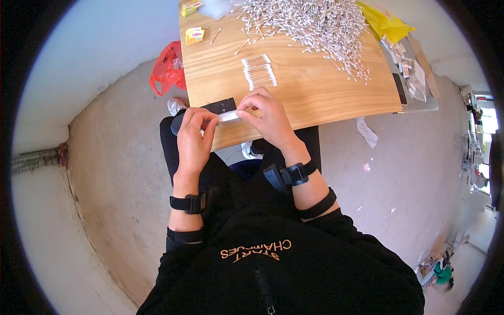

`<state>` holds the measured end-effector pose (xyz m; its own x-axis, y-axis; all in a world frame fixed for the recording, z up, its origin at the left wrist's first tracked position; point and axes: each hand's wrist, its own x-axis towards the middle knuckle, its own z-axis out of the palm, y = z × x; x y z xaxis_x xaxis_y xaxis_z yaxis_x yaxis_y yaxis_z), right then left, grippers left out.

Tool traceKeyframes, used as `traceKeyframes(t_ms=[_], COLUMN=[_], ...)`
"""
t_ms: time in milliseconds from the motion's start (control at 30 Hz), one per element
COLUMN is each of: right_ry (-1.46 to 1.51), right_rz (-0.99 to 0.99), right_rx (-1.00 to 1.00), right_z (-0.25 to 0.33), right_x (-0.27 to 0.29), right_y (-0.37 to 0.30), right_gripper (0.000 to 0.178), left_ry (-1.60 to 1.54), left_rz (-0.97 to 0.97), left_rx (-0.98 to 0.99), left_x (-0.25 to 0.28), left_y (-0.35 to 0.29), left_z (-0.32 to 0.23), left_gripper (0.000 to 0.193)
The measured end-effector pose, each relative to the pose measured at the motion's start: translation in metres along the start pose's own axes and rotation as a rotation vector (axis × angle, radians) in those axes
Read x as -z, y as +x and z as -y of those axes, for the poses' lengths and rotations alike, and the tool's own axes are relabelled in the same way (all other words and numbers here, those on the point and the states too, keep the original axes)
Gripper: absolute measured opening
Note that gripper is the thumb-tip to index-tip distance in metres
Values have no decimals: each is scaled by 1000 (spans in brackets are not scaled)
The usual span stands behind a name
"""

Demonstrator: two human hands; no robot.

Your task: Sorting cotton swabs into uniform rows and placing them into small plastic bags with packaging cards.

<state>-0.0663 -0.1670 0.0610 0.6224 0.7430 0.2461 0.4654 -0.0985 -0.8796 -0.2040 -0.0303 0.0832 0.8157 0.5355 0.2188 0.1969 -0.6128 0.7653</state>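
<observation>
Fingers pinch a packet over a wooden table, above grey floor.

The top is black, orange-lettered — black straps circle both forearms.

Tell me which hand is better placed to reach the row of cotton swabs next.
Probably the right hand: it is nearer the row of swabs, while the left hand sits lower and farther left. Both pinch the small whitish item.

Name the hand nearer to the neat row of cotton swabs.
Right. The right hand is just below the row of swabs in view; the left hand is farther off, below and leftward.
</observation>
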Motion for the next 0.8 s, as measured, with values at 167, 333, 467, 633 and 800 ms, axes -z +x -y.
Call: traceKeyframes(t_ms=[167, 333, 467, 633, 800], right_ry=[124, 316, 579, 438, 326], right_rz=[72, 64, 153, 75, -23], right_rx=[-162, -157, -475, -422, -297], right_z=[-1, -22, -20, -22, -33], right_x=[-5, -19, -34, -44, -52], right_y=[0, -2, -7, -7, -9], right_gripper=[12, 17, 24, 28, 30], left_ry=[-305, -753, -792, -623, -412], left_rz=[-2, -21, 49, -29, -62], left_rx=[197, 363, 477, 357, 343], left_x=[-15, -34, -47, -57, -59], left_y=[-7, -4, -9, -7, -8], left_z=[30, 18, 31, 38, 29], left_gripper=[9, 12, 15, 23, 28])
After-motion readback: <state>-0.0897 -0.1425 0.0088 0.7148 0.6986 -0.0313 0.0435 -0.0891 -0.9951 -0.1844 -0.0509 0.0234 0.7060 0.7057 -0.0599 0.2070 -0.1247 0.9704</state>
